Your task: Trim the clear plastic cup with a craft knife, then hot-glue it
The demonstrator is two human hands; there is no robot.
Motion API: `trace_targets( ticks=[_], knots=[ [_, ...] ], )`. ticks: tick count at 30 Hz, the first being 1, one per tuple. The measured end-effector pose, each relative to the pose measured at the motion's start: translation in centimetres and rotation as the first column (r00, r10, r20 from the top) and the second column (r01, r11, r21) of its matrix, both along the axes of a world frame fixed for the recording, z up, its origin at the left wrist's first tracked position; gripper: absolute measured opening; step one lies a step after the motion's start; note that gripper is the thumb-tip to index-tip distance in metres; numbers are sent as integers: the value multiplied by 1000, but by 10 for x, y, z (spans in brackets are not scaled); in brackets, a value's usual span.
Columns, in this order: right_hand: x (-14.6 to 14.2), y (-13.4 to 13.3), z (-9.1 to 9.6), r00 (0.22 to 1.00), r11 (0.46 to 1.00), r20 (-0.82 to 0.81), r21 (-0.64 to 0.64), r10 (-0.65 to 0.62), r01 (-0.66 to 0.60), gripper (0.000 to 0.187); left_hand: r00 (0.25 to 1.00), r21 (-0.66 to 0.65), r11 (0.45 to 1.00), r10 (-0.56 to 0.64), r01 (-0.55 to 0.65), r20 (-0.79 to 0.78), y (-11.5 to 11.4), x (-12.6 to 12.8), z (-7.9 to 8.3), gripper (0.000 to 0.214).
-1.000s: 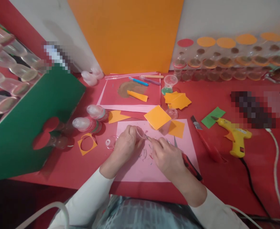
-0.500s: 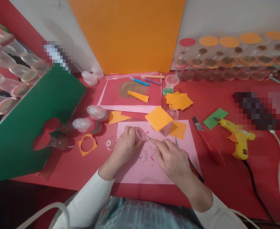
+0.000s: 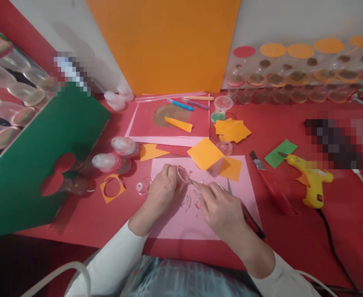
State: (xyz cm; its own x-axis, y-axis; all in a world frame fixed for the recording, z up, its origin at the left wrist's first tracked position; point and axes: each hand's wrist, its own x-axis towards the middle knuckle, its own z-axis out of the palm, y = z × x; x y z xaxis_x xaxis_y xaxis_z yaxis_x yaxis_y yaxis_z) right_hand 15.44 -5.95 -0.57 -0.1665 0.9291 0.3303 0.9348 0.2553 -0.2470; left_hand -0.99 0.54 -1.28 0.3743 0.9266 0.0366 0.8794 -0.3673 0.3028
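My left hand [image 3: 163, 187] is closed around a small clear plastic cup [image 3: 183, 174], its pinkish round rim tilted towards my right hand. With fingers pinched together, my right hand [image 3: 221, 206] holds a thin metal-tipped tool [image 3: 193, 182]; its tip meets the cup's edge, and most of it is hidden in the grip. Under both hands lies a pink sheet [image 3: 175, 225] scattered with small dark and pink scraps [image 3: 188, 202]. A grey blade and a dark red-and-black handle [image 3: 252, 220] show on either side of my right hand. Left of my left hand sits a clear plastic lid [image 3: 142, 186].
Orange paper squares [image 3: 205, 153] lie beyond my hands. To the right are a box cutter [image 3: 269, 181] and a yellow glue gun [image 3: 313, 181] with its cord. Stacked plastic cups [image 3: 111, 163] and a leaning green board [image 3: 29, 173] stand at left. Joined cups [image 3: 297, 78] line the back right.
My right hand has shifted slightly, and the tool tip sits a little lower along the cup's edge. The left hand keeps its hold on the cup. The view has shifted slightly.
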Motion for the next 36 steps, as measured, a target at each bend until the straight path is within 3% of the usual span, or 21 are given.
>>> trace_targets(
  ticks=[4,8,11,15,20,26,33,36],
  knots=[
    [6,1,3,994,1000,-111,-3,-20,20,28,989,-55,997,68,-62,130,2,-3,3,25],
    [11,1,3,944,999,-329,48,37,-23,19,943,-98,992,104,-77,316,3,-5,9,30],
    [10,0,-2,861,1000,-508,-11,18,-27,11,896,-163,983,142,-79,420,1,-6,10,31],
    [7,1,-6,672,981,-729,-191,-130,-18,11,845,-140,990,88,-15,528,-4,-6,4,29],
    [5,7,3,591,916,-755,-396,-285,-65,27,789,-70,991,-44,110,613,-9,-1,5,29],
    [4,11,6,492,895,-822,-413,-288,-167,37,741,-76,956,-168,284,651,-14,8,8,22],
    [6,10,-1,184,806,-882,-470,-433,-360,31,730,-92,944,-181,316,659,-13,6,5,26],
    [7,10,0,151,797,-886,-461,-439,-390,29,723,-85,950,-168,299,670,-13,5,3,28]
  ],
)
